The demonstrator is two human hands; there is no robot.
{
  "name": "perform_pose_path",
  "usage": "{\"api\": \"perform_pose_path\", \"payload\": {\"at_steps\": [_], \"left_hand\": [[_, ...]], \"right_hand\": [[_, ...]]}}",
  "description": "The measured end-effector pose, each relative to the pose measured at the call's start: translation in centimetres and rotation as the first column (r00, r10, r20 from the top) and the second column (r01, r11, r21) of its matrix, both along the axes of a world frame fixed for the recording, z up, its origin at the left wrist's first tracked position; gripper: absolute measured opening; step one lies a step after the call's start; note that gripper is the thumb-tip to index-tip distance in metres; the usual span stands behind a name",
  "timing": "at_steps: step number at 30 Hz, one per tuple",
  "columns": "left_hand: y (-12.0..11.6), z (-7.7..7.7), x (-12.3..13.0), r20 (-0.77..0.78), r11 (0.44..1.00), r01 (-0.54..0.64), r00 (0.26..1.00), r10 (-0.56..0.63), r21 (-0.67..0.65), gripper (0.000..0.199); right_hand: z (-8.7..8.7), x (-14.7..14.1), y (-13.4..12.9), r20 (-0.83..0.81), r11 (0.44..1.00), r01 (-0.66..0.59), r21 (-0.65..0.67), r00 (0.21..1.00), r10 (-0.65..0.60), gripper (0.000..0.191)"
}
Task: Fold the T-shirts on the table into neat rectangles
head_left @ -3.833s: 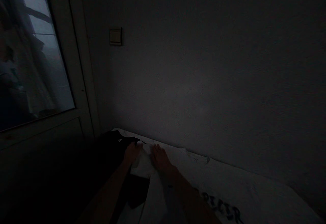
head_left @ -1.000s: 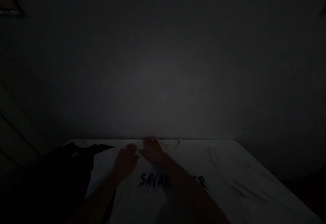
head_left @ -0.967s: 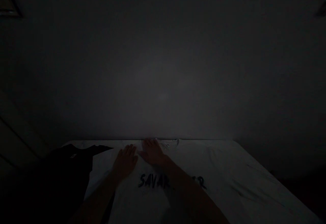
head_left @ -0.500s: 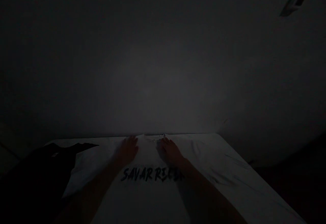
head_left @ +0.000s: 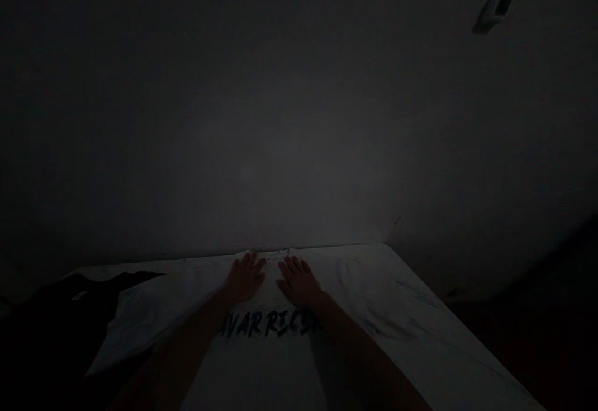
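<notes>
A white T-shirt (head_left: 261, 361) with dark lettering across its chest lies spread on a pale table, its neckline toward the wall. Flat on the cloth near the left of the neckline rests my left hand (head_left: 244, 279), fingers outstretched. My right hand (head_left: 299, 281) lies likewise near the right of the neckline, fingers apart and pointing at the wall. Neither hand grips anything. My forearms cover the ends of the lettering. The scene is very dark, so the shirt's outer edges are hard to make out.
A black garment (head_left: 56, 330) with a small light mark lies at the table's left. The table (head_left: 448, 342) meets a plain wall (head_left: 280, 118) at the back. High on the right of the wall is a small box-like fitting (head_left: 493, 14).
Both hands have shifted on the shirt; the left now lies flatter with its fingers spread, and the right has opened out flat. The view has swung slightly to the right.
</notes>
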State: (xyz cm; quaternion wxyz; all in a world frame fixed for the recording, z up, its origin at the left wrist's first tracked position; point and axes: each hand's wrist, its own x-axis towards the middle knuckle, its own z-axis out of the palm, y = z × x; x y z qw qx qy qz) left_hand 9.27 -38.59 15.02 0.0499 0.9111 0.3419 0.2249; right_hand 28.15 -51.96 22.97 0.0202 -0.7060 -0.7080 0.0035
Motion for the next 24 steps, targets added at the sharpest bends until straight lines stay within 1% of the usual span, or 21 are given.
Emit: {"api": "perform_pose_path", "payload": {"at_steps": [3, 5, 7, 9, 10, 11, 12, 14, 15, 16, 17, 18, 20, 22, 24], "left_hand": [[0.1, 0.4, 0.1, -0.033, 1.0, -0.022, 0.999, 0.021, -0.013, 0.05], [0.1, 1.0, 0.5, -0.027, 0.999, -0.047, 0.999, 0.047, 0.001, 0.05], [-0.2, 2.0, 1.8, 0.006, 0.997, -0.073, 0.997, 0.072, 0.035, 0.051], [-1.1, 3.3, 4.2, 0.032, 0.997, -0.035, 0.999, 0.033, 0.068, 0.052], [-1.8, 4.0, 5.9, 0.038, 0.997, 0.015, 0.999, -0.018, 0.076, 0.052], [-2.5, 4.6, 7.7, 0.04, 0.994, 0.075, 0.996, -0.078, 0.077, 0.051], [-3.4, 5.2, 9.7, 0.043, 0.988, 0.132, 0.99, -0.136, 0.075, 0.051], [-5.1, 6.3, 13.4, 0.044, 0.975, 0.213, 0.975, -0.216, 0.064, 0.05], [-5.8, 6.7, 15.1, 0.039, 0.971, 0.233, 0.971, -0.235, 0.057, 0.049], [-6.6, 6.9, 16.5, 0.03, 0.968, 0.247, 0.968, -0.248, 0.05, 0.049], [-7.2, 7.1, 17.6, 0.021, 0.966, 0.255, 0.966, -0.257, 0.044, 0.048], [-7.6, 7.1, 18.5, 0.012, 0.964, 0.262, 0.965, -0.262, 0.039, 0.048], [-8.3, 6.8, 19.5, 0.001, 0.963, 0.267, 0.964, -0.267, 0.035, 0.048], [-8.6, 6.4, 19.9, -0.004, 0.964, 0.263, 0.965, -0.263, 0.039, 0.05], [-8.6, 6.0, 19.9, -0.013, 0.965, 0.257, 0.966, -0.256, 0.049, 0.052]], "right_hand": [[0.3, 0.5, -0.6, -0.013, 0.999, 0.03, 0.023, 0.999, -0.03, 0.071], [0.7, 1.5, -1.7, -0.006, 0.997, 0.074, 0.031, 0.997, -0.073, 0.071], [1.3, 3.1, -3.2, 0.02, 0.99, 0.139, 0.033, 0.99, -0.14, 0.067], [2.2, 5.5, -4.8, 0.047, 0.97, 0.239, 0.043, 0.969, -0.241, 0.061], [2.8, 6.8, -5.7, 0.054, 0.949, 0.308, 0.064, 0.949, -0.311, 0.059], [3.5, 8.3, -6.5, 0.051, 0.916, 0.39, 0.092, 0.917, -0.395, 0.056], [4.2, 9.9, -7.4, 0.041, 0.87, 0.478, 0.123, 0.873, -0.486, 0.055], [5.6, 13.0, -9.3, 0.009, 0.752, 0.635, 0.177, 0.763, -0.646, 0.053], [6.2, 14.4, -10.3, -0.005, 0.699, 0.688, 0.193, 0.713, -0.701, 0.053], [6.6, 15.6, -11.2, -0.012, 0.658, 0.726, 0.199, 0.673, -0.739, 0.052], [6.8, 16.6, -12.1, -0.014, 0.634, 0.748, 0.197, 0.649, -0.761, 0.051], [6.9, 17.5, -12.8, -0.015, 0.623, 0.757, 0.196, 0.638, -0.77, 0.05], [6.7, 18.8, -13.7, -0.028, 0.62, 0.759, 0.198, 0.637, -0.771, 0.043], [6.4, 19.7, -14.0, -0.061, 0.627, 0.753, 0.201, 0.649, -0.759, 0.034], [6.2, 20.4, -14.1, -0.115, 0.629, 0.751, 0.201, 0.656, -0.746, 0.029]]}}
